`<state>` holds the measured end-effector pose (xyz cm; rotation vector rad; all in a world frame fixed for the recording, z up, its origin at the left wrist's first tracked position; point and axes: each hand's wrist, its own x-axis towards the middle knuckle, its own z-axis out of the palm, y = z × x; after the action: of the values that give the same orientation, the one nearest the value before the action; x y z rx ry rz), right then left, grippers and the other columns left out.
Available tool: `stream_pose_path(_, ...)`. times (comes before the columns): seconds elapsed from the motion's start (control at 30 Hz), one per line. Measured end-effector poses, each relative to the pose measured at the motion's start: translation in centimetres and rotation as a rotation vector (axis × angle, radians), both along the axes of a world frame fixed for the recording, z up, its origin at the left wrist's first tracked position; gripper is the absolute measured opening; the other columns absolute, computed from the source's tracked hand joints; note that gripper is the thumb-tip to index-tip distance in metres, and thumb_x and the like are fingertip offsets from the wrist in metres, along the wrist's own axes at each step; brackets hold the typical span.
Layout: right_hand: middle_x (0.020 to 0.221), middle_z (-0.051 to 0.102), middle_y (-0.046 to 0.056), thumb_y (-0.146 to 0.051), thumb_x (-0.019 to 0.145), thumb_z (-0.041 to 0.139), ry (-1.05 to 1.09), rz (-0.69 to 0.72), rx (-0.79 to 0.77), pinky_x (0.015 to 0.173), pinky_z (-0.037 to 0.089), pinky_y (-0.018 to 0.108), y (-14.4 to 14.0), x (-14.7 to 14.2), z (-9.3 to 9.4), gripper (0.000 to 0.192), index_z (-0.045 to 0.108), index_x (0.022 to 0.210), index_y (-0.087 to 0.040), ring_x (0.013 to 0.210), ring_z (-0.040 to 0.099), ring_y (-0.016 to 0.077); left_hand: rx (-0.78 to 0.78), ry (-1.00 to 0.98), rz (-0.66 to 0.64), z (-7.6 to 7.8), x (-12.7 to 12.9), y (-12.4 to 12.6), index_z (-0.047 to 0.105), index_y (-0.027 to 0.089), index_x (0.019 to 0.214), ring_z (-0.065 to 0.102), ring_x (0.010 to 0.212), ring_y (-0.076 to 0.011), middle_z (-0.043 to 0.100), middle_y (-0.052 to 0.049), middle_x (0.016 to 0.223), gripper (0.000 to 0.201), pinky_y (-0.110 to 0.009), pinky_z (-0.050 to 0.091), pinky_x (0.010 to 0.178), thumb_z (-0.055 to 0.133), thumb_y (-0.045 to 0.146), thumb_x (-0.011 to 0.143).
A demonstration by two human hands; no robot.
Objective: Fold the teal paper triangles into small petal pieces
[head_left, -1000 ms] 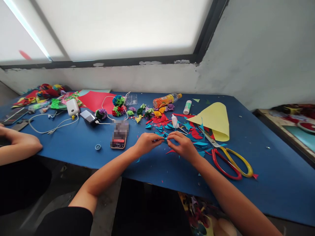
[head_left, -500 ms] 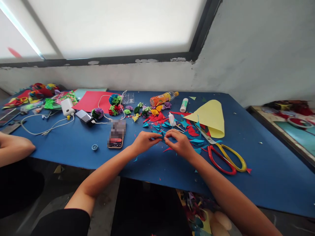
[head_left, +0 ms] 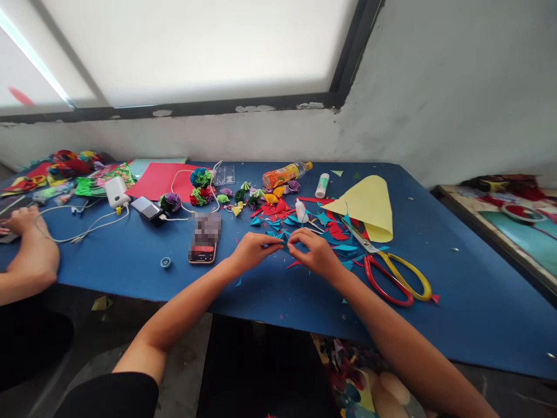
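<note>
Head view: blue worktop, curled yellow sheet, red-and-yellow scissors, then left hand and right hand, their fingers pinching a small teal paper piece just above scattered scraps.

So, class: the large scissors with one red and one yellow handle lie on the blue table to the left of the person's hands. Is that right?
Not quite. The head view shows the red-and-yellow-handled scissors on the blue table to the right of the right hand, not the left.
</note>
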<state>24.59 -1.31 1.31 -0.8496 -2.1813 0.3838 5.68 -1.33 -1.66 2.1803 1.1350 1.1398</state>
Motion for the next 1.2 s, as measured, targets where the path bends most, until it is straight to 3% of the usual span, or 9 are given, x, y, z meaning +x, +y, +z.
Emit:
stream_pose_path(0.37, 0.083, 0.058, 0.006, -0.022, 0.087, 0.046, -0.06, 0.109, -0.015, 0.072, 0.048, 0.03, 0.0, 0.0, -0.3, 0.011, 0.053, 0.08, -0.019, 0.079, 0.058, 0.0174, -0.085, 0.029, -0.03, -0.3, -0.2, -0.2, 0.069, 0.016, 0.075, 0.06, 0.057, -0.0085, 0.069, 0.0, 0.068, 0.011, -0.016, 0.046, 0.057, 0.066, 0.026, 0.075)
stream_pose_path(0.77, 0.085, 0.057, 0.008, -0.024, 0.092, 0.043, -0.088, 0.309, 0.002, 0.069, 0.047, 0.027, 0.3, 0.1, -0.9, 0.017, 0.057, 0.085, -0.017, 0.079, 0.056, 0.0162, -0.193, 0.138, -0.077, 0.1, -0.2, -0.2, 0.059, 0.013, 0.065, 0.05, 0.055, -0.0062, 0.06, 0.004, 0.06, 0.019, -0.016, 0.037, 0.053, 0.068, 0.029, 0.072)
stream_pose_path(1.2, 0.084, 0.058, 0.007, -0.025, 0.09, 0.047, -0.05, 0.219, -0.041, 0.072, 0.047, 0.027, 0.3, 0.2, -0.6, 0.015, 0.058, 0.083, -0.017, 0.079, 0.057, 0.0161, -0.293, -0.041, -0.056, 0.7, 0.1, -0.2, 0.069, 0.014, 0.07, 0.055, 0.058, -0.0092, 0.066, 0.001, 0.064, 0.012, -0.018, 0.04, 0.057, 0.072, 0.025, 0.067)
